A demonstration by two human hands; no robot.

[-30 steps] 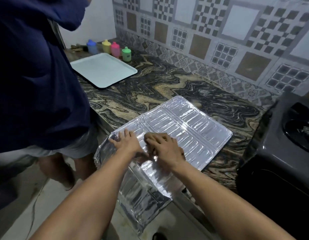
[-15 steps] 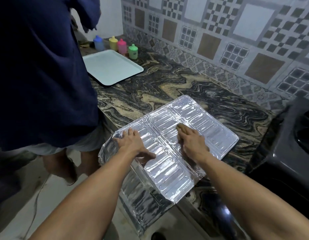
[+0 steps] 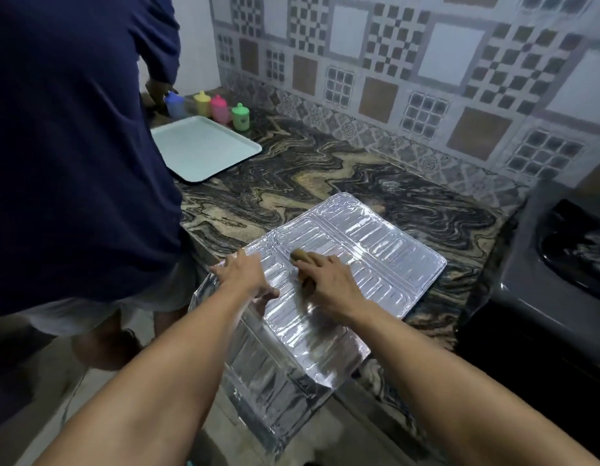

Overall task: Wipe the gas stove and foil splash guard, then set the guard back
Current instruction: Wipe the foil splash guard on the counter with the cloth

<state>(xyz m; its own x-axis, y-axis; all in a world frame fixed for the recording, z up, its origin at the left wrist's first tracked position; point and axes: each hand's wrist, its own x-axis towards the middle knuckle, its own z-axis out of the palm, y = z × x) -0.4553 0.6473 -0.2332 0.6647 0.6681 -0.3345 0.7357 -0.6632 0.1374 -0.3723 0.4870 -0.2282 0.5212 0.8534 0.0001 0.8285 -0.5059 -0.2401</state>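
Observation:
The silver foil splash guard (image 3: 369,243) lies flat on the marbled counter (image 3: 318,176), with one panel folded down over the front edge. My left hand (image 3: 248,277) presses flat on the guard's left part, fingers spread. My right hand (image 3: 329,280) rests on the guard's middle and covers a brownish cloth (image 3: 300,255) that sticks out past the fingertips. The black gas stove (image 3: 561,274) stands at the right edge of the view, apart from both hands.
Another person in a dark blue shirt (image 3: 73,146) stands close on the left at the counter. A pale tray (image 3: 201,146) and several small coloured bottles (image 3: 239,116) sit at the far left. Patterned wall tiles (image 3: 426,79) run behind.
My right hand slid out to the right across the foil and then back toward the middle, and the cloth now shows under it. My left hand stayed pressed on the guard.

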